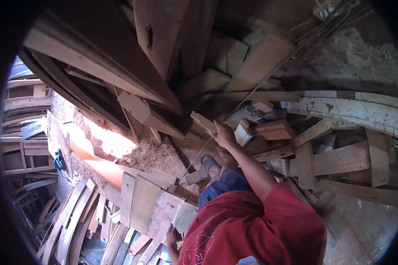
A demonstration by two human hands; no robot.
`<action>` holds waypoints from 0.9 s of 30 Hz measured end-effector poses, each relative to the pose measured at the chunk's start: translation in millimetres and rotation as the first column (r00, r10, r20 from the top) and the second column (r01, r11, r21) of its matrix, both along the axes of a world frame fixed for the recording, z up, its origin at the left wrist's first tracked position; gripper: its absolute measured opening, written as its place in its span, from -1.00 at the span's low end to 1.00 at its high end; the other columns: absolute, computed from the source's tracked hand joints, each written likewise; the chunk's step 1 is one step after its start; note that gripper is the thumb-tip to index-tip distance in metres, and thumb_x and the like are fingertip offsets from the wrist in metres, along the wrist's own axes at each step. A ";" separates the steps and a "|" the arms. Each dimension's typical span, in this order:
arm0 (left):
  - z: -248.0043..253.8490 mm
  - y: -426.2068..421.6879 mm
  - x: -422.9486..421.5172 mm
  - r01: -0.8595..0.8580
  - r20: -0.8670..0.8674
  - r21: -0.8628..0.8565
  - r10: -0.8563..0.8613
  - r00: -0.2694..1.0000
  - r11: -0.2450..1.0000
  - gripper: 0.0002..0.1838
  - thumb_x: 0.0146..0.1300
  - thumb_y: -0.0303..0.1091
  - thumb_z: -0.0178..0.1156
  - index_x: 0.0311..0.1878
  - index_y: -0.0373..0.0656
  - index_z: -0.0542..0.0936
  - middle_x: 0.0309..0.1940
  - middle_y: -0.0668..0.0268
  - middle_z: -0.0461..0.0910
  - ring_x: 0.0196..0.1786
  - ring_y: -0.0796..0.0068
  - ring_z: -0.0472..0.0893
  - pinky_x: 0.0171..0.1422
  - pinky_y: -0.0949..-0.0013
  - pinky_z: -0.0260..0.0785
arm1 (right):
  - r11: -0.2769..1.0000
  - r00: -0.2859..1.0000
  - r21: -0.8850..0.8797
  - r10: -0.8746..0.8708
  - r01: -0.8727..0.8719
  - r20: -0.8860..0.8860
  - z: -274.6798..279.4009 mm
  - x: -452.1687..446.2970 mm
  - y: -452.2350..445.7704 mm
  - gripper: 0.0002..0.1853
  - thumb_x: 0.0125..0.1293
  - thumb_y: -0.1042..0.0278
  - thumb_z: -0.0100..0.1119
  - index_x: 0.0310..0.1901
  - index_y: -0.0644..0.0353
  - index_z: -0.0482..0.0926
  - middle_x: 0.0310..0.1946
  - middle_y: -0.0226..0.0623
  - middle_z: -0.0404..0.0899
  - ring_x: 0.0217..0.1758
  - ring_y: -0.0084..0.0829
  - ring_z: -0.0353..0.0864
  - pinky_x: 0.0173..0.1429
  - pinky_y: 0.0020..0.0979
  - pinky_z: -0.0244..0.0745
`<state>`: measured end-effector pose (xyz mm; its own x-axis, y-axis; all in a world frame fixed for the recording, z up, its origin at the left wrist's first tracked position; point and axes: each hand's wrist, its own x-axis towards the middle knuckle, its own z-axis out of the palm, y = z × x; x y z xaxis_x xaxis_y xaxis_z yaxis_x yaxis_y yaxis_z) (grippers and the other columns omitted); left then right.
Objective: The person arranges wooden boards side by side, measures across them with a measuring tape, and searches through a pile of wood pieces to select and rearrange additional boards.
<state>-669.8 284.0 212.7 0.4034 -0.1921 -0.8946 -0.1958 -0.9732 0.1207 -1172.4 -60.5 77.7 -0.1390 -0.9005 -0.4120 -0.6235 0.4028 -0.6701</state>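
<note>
My right hand reaches forward, its fingers wrapped round the end of a short wooden block. Beside that hand lies a pile of wood offcuts, some reddish and some pale. At the lower left, my left hand is partly hidden by my red shirt. Its fingers seem closed around a small dark object that I cannot make out. Close to it is a panel of joined boards.
Large timber beams lean overhead at the left. Sawdust covers the floor around a loose wood block near my sandalled foot. Curved wooden frames lie at the right, and many wood strips fill the lower left.
</note>
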 end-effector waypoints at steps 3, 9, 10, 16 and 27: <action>-7.1 -8.4 11.7 -0.019 -0.005 0.026 0.019 1.000 0.999 -0.38 0.43 -0.33 0.08 0.54 -0.20 0.29 0.13 0.18 0.60 -0.19 0.44 0.61 -0.18 0.34 0.56 | 0.999 0.998 -0.031 -0.036 0.034 -0.060 -6.1 -10.8 -20.8 -0.46 0.20 0.22 0.38 0.17 0.24 0.47 -0.10 0.25 0.64 0.02 0.14 0.66 0.10 0.05 0.55; -4.3 -28.4 6.9 0.099 0.007 -0.023 -0.099 0.995 0.995 -0.38 0.45 -0.34 0.10 0.54 -0.23 0.28 0.34 0.11 0.51 0.18 0.39 0.57 0.24 0.40 0.43 | 0.993 0.811 -0.008 0.090 -0.117 -0.578 -35.8 -88.5 -88.8 -0.56 0.05 0.25 0.40 -0.04 0.26 0.63 -0.09 -0.07 0.66 0.09 -0.08 0.60 0.24 -0.12 0.45; -1.7 -29.6 1.6 0.073 0.007 -0.038 -0.073 0.997 0.997 -0.38 0.45 -0.34 0.10 0.54 -0.23 0.28 0.36 0.11 0.50 0.19 0.39 0.56 0.24 0.39 0.43 | 0.990 0.823 0.076 0.140 -0.117 -0.551 -47.1 -107.4 -95.7 -0.56 0.03 0.26 0.40 -0.03 0.25 0.64 -0.05 -0.06 0.62 0.13 -0.07 0.56 0.27 -0.10 0.41; -15.5 -12.2 0.1 0.157 0.018 -0.039 -0.156 0.988 0.987 -0.38 0.45 -0.33 0.11 0.55 -0.16 0.29 -0.12 0.30 0.61 -0.25 0.49 0.59 -0.17 0.40 0.50 | 0.999 0.716 -0.042 -0.015 -0.019 -0.698 -45.1 -144.8 -97.1 -0.43 0.06 0.25 0.41 0.15 0.23 0.57 0.23 -0.01 0.46 0.31 0.05 0.41 0.36 -0.02 0.34; 22.2 -22.2 -21.0 0.001 0.009 0.037 -0.001 1.000 0.999 -0.38 0.46 -0.31 0.11 0.55 -0.16 0.28 -0.06 0.33 0.60 -0.28 0.55 0.56 -0.22 0.41 0.50 | 0.961 0.826 -0.250 -0.041 -0.123 -0.562 -127.1 -95.2 -230.8 -0.58 0.24 0.26 0.22 0.15 0.10 0.59 0.15 -0.17 0.60 0.41 -0.01 0.39 0.40 -0.07 0.32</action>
<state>-690.8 261.8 234.9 0.4113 -0.1595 -0.8974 -0.1976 -0.9768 0.0830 -1267.6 -291.3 -49.3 -0.2309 -0.9727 -0.0219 -0.9330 0.2277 -0.2786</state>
